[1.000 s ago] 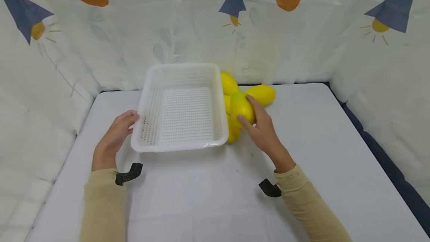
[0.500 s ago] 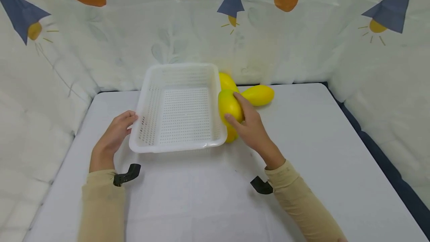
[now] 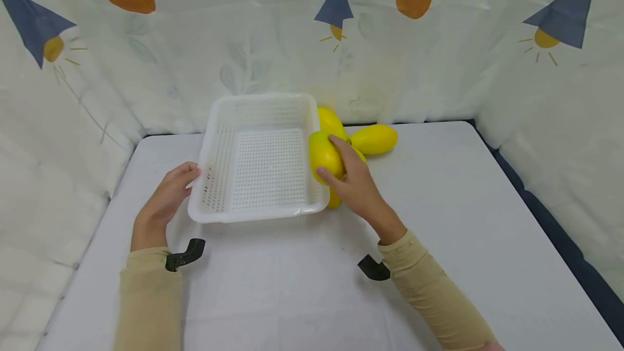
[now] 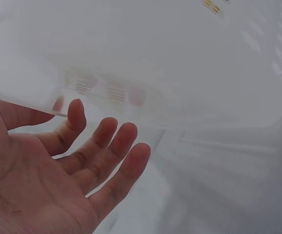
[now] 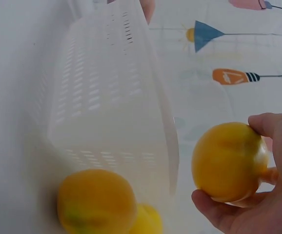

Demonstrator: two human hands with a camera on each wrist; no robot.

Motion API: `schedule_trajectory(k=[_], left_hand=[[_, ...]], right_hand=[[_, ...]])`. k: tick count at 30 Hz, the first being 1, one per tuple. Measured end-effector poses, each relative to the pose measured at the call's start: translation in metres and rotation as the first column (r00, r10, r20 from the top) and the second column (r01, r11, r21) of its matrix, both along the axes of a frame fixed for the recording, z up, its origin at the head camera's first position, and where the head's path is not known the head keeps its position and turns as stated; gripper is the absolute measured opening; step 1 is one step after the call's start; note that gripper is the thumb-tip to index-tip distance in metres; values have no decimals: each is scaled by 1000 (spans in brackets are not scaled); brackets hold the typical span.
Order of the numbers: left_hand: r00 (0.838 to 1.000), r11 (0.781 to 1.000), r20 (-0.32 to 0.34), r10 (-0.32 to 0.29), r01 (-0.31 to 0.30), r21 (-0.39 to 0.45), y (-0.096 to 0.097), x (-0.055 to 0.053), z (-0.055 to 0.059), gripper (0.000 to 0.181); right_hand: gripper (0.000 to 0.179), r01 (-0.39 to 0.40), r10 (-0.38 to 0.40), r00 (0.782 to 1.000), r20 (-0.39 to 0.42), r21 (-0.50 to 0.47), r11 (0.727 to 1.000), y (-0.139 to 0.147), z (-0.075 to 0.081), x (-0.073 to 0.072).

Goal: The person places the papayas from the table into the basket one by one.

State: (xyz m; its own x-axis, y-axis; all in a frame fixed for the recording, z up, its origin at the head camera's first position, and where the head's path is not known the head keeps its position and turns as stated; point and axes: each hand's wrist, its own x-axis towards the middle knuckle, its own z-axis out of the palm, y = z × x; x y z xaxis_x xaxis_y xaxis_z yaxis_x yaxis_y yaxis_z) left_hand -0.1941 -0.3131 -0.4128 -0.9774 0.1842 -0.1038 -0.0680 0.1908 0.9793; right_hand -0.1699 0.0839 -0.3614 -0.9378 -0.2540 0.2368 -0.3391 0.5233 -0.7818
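Note:
A white perforated plastic basket [image 3: 258,214] sits mid-table, its holed floor facing up toward the head camera. My left hand [image 3: 166,199] grips its left rim; in the left wrist view the thumb and index finger meet the rim [image 4: 29,108], while the other fingers spread below it. In my right hand [image 3: 358,186] is a yellow mango [image 3: 324,155], held between thumb and fingers at the basket's right rim. The right wrist view shows this mango [image 5: 228,162] raised beside the rim, above another mango [image 5: 96,202] down against the basket's outer wall.
Several more yellow mangoes lie right of the basket: one at the back [image 3: 331,121], one pointing right [image 3: 374,139], and one partly hidden by the front corner [image 3: 334,198]. A patterned curtain [image 3: 283,42] hangs behind the white table [image 3: 453,205].
My right hand has carried the mango leftward from over the pile to the basket's right rim. The left hand keeps its grip and the basket stays about where it was.

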Motion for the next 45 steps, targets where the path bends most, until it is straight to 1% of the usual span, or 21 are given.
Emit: schedule_trajectory(k=[3, 5, 10, 14, 21, 25, 29, 32, 38, 45], left_hand=[[1000, 1000, -8, -4, 5, 5, 0, 0, -1, 23], [1000, 999, -7, -8, 9, 36, 0, -1, -2, 20], [1000, 996, -15, -23, 24, 85, 2, -2, -5, 14], [999, 999, -26, -27, 28, 36, 5, -3, -5, 15], [999, 999, -17, -44, 44, 23, 11, -5, -6, 17], [998, 998, -19, -55, 55, -8, 18, -6, -6, 19], [998, 998, -17, -64, 64, -12, 22, -6, -5, 18], [998, 997, -9, -69, 69, -21, 24, -6, -4, 20], [999, 997, 16, -49, 50, -58, 25, -6, -3, 28], [1000, 998, 12, -17, 17, -67, 25, -6, -7, 31]], right_hand=[[67, -5, 5, 1000, -1, 9, 1000, -2, -1, -1], [67, -7, 7, 1000, -1, 14, 1000, -4, -2, -2], [67, -14, 14, 1000, -8, 21, 1000, -6, -3, -3], [66, -24, 25, 999, -22, 28, 999, -8, -4, -3], [68, -31, 33, 999, -42, 54, 998, -12, -4, -5], [69, -31, 34, 998, -53, 67, 997, -14, -5, -6], [70, -38, 43, 998, -56, 76, 996, -16, -5, -6], [71, -44, 48, 997, -54, 77, 996, -18, -6, -6], [72, -53, 58, 997, -50, 97, 994, -22, -7, -6], [71, -58, 63, 998, -32, 131, 990, -28, -8, -6]])
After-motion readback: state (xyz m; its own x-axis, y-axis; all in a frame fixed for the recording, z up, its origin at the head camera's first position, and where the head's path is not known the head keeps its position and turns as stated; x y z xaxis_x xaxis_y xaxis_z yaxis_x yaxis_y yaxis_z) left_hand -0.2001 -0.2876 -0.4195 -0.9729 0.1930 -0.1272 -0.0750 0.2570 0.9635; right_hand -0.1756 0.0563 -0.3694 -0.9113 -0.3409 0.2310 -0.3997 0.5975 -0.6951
